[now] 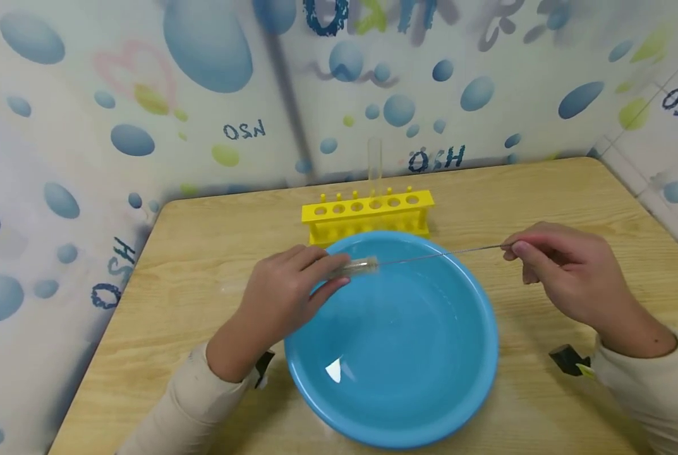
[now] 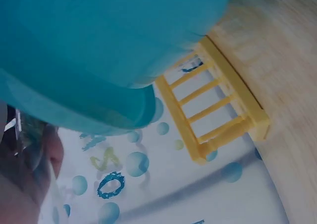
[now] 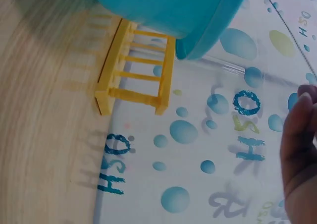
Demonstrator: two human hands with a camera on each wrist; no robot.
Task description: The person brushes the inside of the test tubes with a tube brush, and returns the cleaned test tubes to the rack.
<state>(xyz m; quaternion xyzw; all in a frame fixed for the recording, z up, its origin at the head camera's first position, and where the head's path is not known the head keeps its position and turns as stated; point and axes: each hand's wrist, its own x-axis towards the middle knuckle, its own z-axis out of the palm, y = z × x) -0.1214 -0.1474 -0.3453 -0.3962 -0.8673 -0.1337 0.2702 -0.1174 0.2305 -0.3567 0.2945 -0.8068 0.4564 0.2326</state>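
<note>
In the head view my left hand (image 1: 284, 287) grips a clear glass test tube (image 1: 360, 266), lying nearly level over the left far part of a blue basin (image 1: 489, 354), its mouth facing right. A test tube brush, its thin twisted wire handle (image 1: 441, 254) slanting slightly up to the right, runs into that mouth. The bristles are blurred behind the glass. At the handle's far end, right of the basin, my right hand (image 1: 572, 272) pinches the wire between thumb and fingers. The right wrist view also shows this wire (image 3: 287, 28) reaching the fingertips.
Directly behind the basin stands a yellow test tube rack (image 1: 367, 207) with a row of holes and pegs. One clear test tube (image 1: 375, 158) stands upright in it. The basin holds water and sits on a wooden table (image 1: 213, 253) against a patterned wall (image 1: 316, 76).
</note>
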